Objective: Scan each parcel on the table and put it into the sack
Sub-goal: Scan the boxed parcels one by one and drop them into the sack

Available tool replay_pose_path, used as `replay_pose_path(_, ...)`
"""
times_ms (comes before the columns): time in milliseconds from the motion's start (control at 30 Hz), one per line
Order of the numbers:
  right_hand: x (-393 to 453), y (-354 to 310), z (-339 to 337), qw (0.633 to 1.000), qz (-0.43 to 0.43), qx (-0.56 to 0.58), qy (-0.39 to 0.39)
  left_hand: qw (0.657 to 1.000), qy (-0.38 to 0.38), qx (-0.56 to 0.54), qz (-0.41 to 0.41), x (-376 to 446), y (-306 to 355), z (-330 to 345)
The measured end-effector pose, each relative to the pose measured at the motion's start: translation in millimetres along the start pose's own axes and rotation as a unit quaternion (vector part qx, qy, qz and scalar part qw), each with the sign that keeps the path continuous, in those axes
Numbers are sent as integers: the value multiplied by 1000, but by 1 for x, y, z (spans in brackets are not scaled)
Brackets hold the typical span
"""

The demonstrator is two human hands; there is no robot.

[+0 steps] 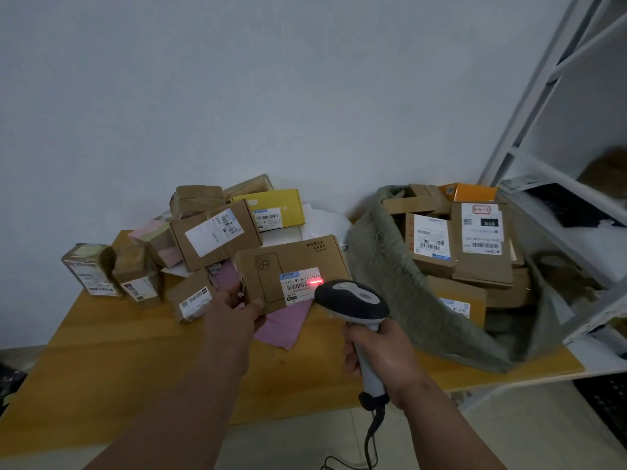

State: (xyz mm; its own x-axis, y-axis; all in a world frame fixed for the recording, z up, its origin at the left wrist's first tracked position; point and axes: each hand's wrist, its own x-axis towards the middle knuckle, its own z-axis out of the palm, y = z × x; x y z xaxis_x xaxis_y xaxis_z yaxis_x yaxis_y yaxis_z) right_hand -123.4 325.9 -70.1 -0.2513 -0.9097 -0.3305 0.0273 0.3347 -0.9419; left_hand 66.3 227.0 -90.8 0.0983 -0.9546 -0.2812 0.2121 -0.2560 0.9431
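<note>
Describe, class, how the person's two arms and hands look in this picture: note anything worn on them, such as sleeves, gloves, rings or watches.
Both forearms are bare as far as the frame shows, with no sleeves in view. The left hand and the right hand wear no gloves. No watch, bracelet or ring shows on either wrist or on the visible fingers. No markings can be made out.

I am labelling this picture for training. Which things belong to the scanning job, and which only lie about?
Job: mobile case box, scanner, left hand, right hand, sack, unscanned parcels.
Lying about: pink sheet, shelving.
</note>
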Motion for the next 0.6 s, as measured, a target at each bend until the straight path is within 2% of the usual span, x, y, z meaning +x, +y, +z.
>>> replay_pose_path(300,3,3,-36,1000,-8,2,13,1000,-3,9,16,-6,-8,37)
replay_pose_path(400,5,2,-47,998,-21,8,59,1000,-9,15,23,-8,-7,49)
replay_pose_path(600,20,-10,-74,974,-61,90,198,998,-44,29,35,6,3,82)
